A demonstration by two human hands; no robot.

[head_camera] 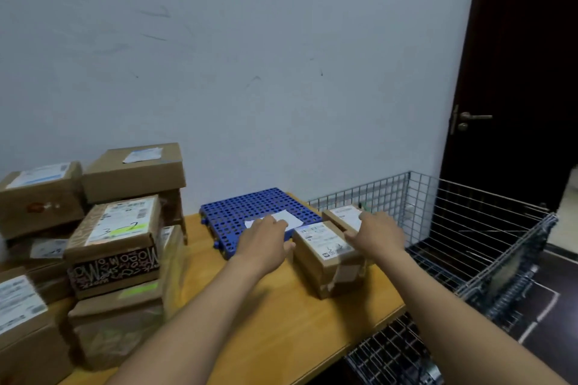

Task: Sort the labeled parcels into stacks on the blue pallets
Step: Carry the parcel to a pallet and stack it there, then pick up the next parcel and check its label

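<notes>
Person's body in view: two bare forearms, uncovered down to bottom edge of view, w/ bare left hand [266, 241] & bare right hand [380, 233], finger detail too blurred to tell.

A flat blue plastic pallet with holes [237, 206] lies at the back of the yellow wooden table [281, 322], by the pale wall [250, 56]. A small white paper slip [292, 218] lies on the pallet. Just right of the pallet sits a small brown cardboard parcel [325, 259], with another brown cardboard parcel [341, 216] right behind it. A pile of brown cardboard boxes [115, 228] stands on the table's left side. A grey wire cage cart [469, 228] stands right of the table, before a dark door [516, 72].
</notes>
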